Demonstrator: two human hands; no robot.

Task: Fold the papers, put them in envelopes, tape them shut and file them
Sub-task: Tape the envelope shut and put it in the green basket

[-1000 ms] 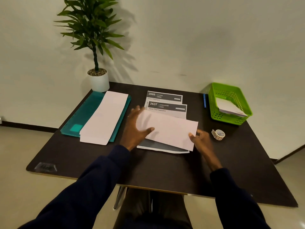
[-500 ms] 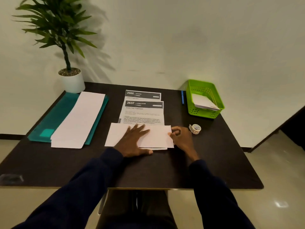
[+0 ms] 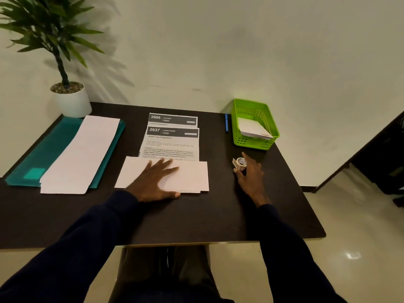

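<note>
Head view, down onto a dark bench (image 3: 196, 215) with a white envelope (image 3: 190, 178) lying flat near the front edge. Pressed on the envelope's left half: left hand (image 3: 153, 182), palm down, fingers straight and spread wide, thumb reaching past the near edge onto the bench. Peeking out under the envelope's near edge, a second thin paper edge. Just right of the envelope and apart from it: right hand (image 3: 251, 176), thumb and fingers curled round a small tape roll (image 3: 240, 164), with a short loose end of tape sticking out toward the envelope. Roll lifted or resting on the bench: cannot tell. Beyond the envelope, with its near end covered by the envelope's far edge, a printed sheet (image 3: 172, 143) headed "2637 Living Room". Farther beyond and overlapped by that one, a second printed sheet (image 3: 172, 120) headed "2666 Kitchen". Left of the envelope, well apart, a stack of long envelopes (image 3: 80, 154) laid lengthwise on a teal folder (image 3: 43, 154). Beyond and left of the envelope, at the far corner, a potted plant (image 3: 70, 99) in a white pot. Beyond and right of the envelope, a green basket (image 3: 258, 143) holding tilted white envelopes (image 3: 253, 129), with a blue pen (image 3: 226, 123) just beside its left wall.
</note>
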